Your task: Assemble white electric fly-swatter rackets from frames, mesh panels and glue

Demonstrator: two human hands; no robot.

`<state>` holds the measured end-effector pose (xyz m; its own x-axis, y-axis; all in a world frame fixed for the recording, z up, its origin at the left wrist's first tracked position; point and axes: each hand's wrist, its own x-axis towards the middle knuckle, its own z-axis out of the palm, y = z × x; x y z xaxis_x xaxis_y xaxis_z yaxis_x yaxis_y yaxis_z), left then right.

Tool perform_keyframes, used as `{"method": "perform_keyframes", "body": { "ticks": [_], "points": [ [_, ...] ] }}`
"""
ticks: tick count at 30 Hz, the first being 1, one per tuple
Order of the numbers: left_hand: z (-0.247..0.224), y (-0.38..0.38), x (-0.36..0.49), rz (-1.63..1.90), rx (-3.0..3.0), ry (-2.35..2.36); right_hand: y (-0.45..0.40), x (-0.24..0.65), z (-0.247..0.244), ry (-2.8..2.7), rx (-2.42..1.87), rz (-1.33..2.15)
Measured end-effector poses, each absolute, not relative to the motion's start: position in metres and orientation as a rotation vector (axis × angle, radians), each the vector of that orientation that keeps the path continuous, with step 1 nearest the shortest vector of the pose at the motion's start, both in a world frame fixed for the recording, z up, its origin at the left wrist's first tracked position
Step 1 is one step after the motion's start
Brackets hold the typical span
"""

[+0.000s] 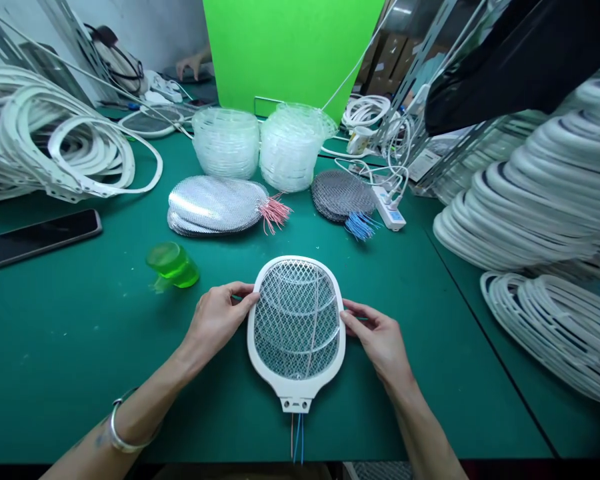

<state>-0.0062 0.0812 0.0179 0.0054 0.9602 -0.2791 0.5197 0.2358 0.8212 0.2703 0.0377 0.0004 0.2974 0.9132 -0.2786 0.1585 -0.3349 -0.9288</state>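
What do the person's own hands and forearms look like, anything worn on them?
Both hands, the left and the right, are bare: no gloves, and no rings that I can make out. No sleeves show on the forearms. The left wrist carries a silver-toned bangle, with a small bluish mark on the skin beside it.

This looks like a workshop, with a bench [220, 413] covered in green and crowded with many of the same parts: stacks of white frames [535, 187], a heap of white rings [75, 147], piles of clear plastic rings [226, 143], and mesh sheets [217, 203] with loose pink wires [275, 212]; a power strip [389, 208], slotted metal posts [420, 60] and cardboard boxes [391, 60] stand around the back
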Motion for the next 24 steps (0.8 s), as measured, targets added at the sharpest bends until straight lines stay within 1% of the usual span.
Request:
{"method": "perform_keyframes", "body": {
  "ticks": [8,20,22,24],
  "points": [
    [0.026,0.078,-0.001,0.550,1.538,1.765,0.039,0.272,0.001,-0.997,-1.732,1.127],
    [0.024,0.076,0.001,0.363,1.656,1.921,0.037,0.275,-0.005,-1.111,-1.786,1.095],
    [0.023,0.076,0.000,0.367,1.680,1.933,0.034,0.273,-0.005,-1.178,-1.840,1.029],
    [0.023,0.075,-0.001,0.419,1.730,1.946,0.029,0.268,-0.002,-1.325,-1.939,0.815]
  ]
}}
